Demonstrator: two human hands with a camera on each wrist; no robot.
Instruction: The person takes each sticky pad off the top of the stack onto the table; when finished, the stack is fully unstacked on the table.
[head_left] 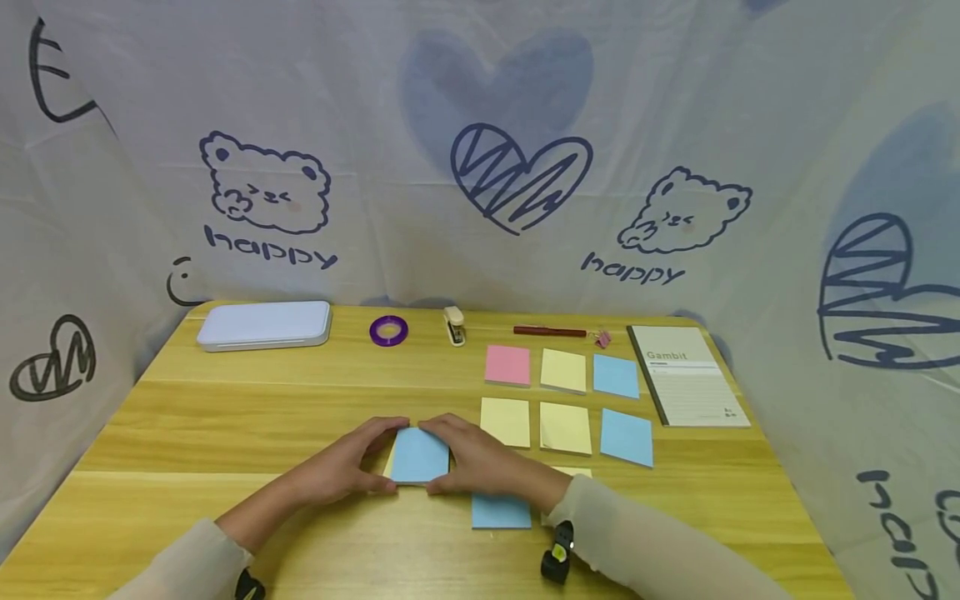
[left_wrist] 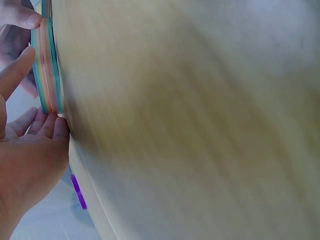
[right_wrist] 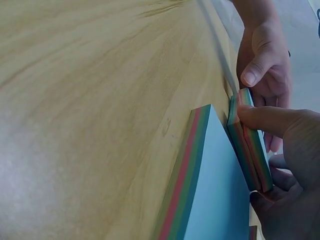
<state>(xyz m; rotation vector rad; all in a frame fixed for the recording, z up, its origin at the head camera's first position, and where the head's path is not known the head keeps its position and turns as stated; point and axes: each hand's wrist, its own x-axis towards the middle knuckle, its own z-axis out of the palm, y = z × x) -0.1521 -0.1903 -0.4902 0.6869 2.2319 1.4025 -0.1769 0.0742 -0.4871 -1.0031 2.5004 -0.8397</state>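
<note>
Both hands, my left hand [head_left: 341, 468] and right hand [head_left: 480, 462], pinched the sticky-note pad [head_left: 418, 456]; I judged even pressure on opposite edges would keep its layers square.

A makeshift stationery desk is showing here: printed bear-and-heart cloth [head_left: 480, 167] is hanging round a wooden worktop [head_left: 225, 417] that is carrying sticky-note pads [head_left: 558, 400], a notebook [head_left: 686, 375], a stapler [head_left: 453, 325] and tape [head_left: 388, 330].

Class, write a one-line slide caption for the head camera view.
Both hands, left hand and right hand, hold a blue-topped sticky-note pad on a wooden table beside rows of coloured pads.
</note>
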